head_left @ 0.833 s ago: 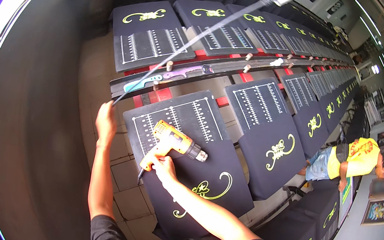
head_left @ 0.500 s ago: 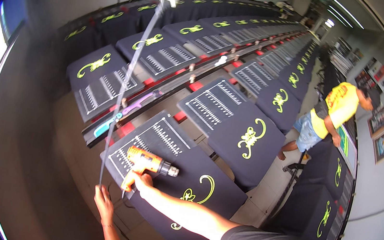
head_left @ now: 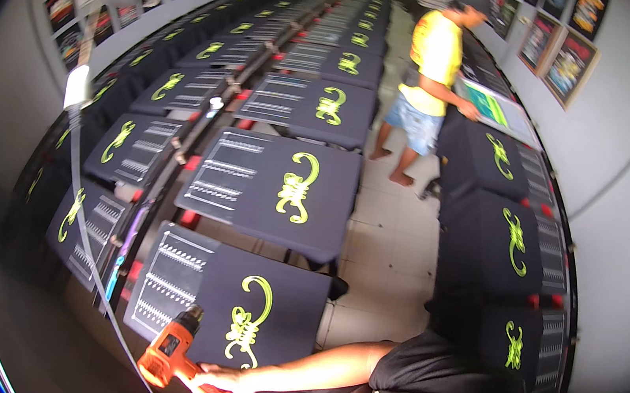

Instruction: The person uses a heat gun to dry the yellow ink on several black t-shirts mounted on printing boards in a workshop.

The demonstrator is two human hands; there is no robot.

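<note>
Right hand (head_left: 227, 380) clenched on orange plastic heat gun (head_left: 175, 353), nozzle angled up toward black printed shirt (head_left: 252, 311) just beyond; left hand unseen.

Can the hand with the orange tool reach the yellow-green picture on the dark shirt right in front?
Probably yes. The right hand holds the orange heat gun right beside the nearest dark shirt, and nothing lies between it and the yellow-green print.
</note>
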